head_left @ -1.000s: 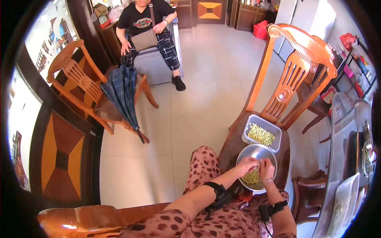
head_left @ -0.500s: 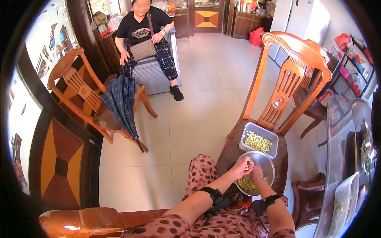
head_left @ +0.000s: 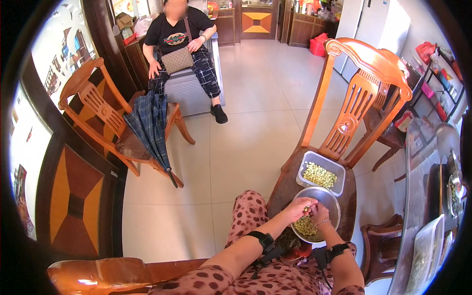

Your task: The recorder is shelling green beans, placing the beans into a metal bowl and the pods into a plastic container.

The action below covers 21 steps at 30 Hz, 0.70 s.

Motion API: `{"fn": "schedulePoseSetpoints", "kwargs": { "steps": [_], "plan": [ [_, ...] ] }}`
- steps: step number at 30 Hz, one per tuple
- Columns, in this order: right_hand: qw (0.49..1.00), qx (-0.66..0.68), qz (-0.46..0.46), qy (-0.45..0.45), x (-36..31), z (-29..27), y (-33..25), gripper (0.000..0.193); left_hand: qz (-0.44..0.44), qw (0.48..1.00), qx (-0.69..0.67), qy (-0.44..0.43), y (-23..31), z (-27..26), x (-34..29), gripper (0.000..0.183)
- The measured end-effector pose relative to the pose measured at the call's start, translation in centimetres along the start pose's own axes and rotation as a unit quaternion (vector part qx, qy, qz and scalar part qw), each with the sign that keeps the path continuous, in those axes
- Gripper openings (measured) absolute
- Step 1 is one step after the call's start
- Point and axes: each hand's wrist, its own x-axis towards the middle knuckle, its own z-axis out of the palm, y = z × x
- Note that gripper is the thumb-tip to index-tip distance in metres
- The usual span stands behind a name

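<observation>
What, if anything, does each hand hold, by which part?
The left hand seems to hold small greenish pieces; the gripped part cannot be told. Whether the right hand holds anything is unclear.

- A plaid umbrella [head_left: 150, 128] lies across a chair [head_left: 104, 111] at left
- A person [head_left: 168, 28] in black sits on a grey seat [head_left: 189, 96]
- A handbag [head_left: 178, 61] rests against that person
- A red bag [head_left: 318, 45] stands on the floor [head_left: 253, 147] near the fridge [head_left: 376, 42]
</observation>
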Motion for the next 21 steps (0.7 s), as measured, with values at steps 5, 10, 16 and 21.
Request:
{"fn": "schedulePoseSetpoints", "kwargs": {
  "steps": [5, 10, 16, 21],
  "plan": [
    [0.956, 0.246, 0.163, -0.014, -1.4, -3.9, -4.2, 0.018, -0.024, 1.000, 0.001, 0.017, -0.2, -0.9, -0.2, 0.016],
    [0.896, 0.406, 0.182, 0.001, -2.1, -4.4, -3.8, 0.017, 0.003, 0.997, 0.076, 0.025, -1.8, -0.9, 0.5, 0.019],
    [0.877, 0.442, 0.176, 0.068, -2.4, -5.1, -6.5, 0.019, -0.010, 0.995, 0.095, -0.001, -2.5, -0.4, 0.2, 0.022],
    [0.932, 0.338, 0.106, 0.072, -3.2, -5.4, -7.3, 0.018, -0.009, 0.993, 0.111, 0.040, -2.2, 0.6, -0.9, 0.023]
  ]
}}
